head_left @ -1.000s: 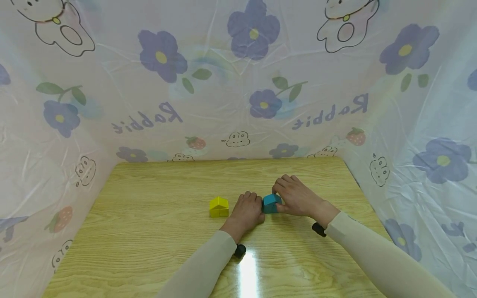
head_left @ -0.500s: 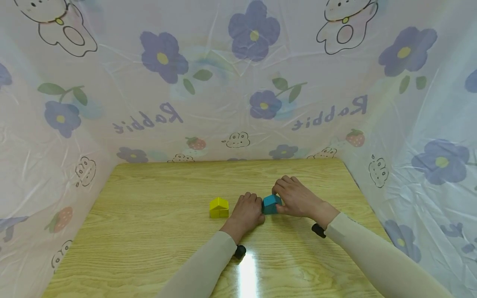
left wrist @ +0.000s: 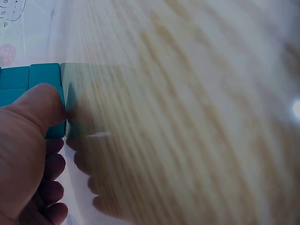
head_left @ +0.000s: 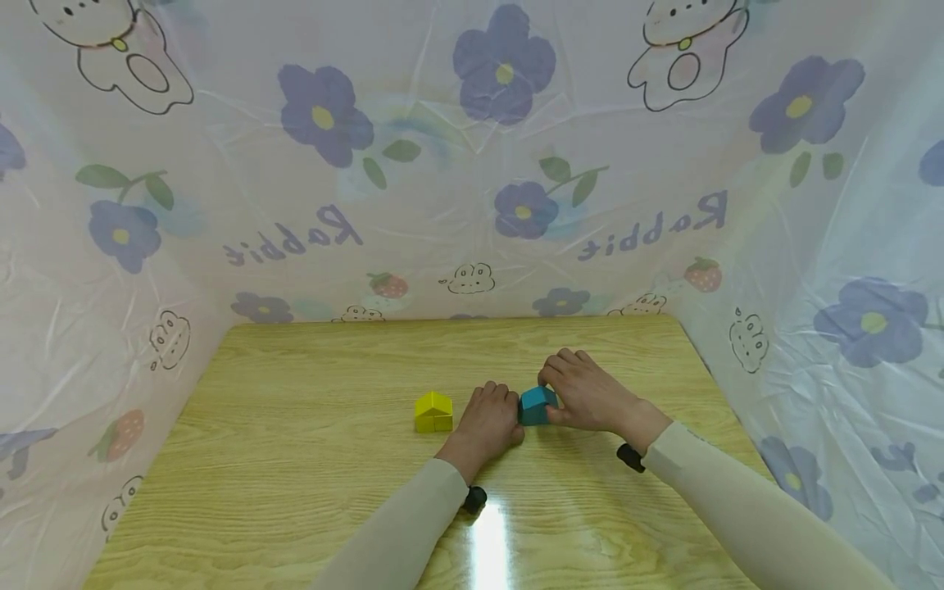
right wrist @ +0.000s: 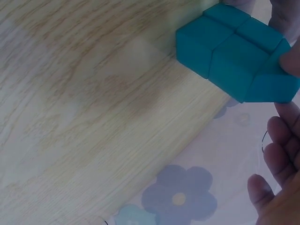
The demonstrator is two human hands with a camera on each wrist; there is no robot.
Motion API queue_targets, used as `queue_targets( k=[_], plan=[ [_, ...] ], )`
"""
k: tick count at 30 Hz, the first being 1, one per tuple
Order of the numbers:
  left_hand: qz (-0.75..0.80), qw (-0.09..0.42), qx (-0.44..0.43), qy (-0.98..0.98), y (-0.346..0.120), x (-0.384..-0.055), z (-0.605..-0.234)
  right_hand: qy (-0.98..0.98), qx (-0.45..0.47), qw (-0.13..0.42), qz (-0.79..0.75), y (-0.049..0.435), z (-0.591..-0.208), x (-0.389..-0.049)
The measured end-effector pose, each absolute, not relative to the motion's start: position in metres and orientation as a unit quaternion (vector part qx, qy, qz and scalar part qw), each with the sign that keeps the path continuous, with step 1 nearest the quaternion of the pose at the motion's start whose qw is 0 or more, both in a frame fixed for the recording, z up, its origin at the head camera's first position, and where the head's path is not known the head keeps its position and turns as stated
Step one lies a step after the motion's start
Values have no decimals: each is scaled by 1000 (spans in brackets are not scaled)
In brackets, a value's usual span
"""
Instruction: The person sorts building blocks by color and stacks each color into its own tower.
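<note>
Several teal blocks (head_left: 537, 406) stand together in a small house shape with a sloped top on the wooden table. From their left side my left hand (head_left: 488, 419) holds them; in the left wrist view its thumb (left wrist: 41, 105) lies across the teal faces, with the other fingers curled below. My right hand (head_left: 588, 395) pinches the same group from the right, thumb at the near side and fingers at the far side. Seams between the teal blocks (right wrist: 236, 51) show in the right wrist view. Left of my left hand sits a yellow block house (head_left: 433, 412), touched by neither hand.
The wooden table (head_left: 310, 459) stretches out on both sides of the hands. A patterned sheet (head_left: 413, 188) with flowers and rabbits hangs behind it and along both sides. Dark wrist devices (head_left: 475, 498) sit under both cuffs.
</note>
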State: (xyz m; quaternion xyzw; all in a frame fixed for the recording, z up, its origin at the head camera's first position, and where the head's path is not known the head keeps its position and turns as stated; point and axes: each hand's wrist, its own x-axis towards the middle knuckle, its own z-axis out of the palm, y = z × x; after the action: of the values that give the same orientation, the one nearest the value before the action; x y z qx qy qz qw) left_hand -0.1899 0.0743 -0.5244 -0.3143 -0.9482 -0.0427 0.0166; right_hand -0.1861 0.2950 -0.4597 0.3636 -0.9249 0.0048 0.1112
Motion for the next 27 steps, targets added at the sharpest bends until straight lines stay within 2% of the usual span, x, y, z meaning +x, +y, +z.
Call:
queue_targets(
  k=[11,22,27],
  plan=[
    [-34,30,-312,-949,72,-190,-519,-935,336,104,50,297,-455,-186],
    [17,160,-311,-937,68,-183,-492,-943,261,190,84,308,-468,-179],
    [-26,152,-306,-940,45,-173,-468,-943,231,222,94,313,-477,-168]
  ],
)
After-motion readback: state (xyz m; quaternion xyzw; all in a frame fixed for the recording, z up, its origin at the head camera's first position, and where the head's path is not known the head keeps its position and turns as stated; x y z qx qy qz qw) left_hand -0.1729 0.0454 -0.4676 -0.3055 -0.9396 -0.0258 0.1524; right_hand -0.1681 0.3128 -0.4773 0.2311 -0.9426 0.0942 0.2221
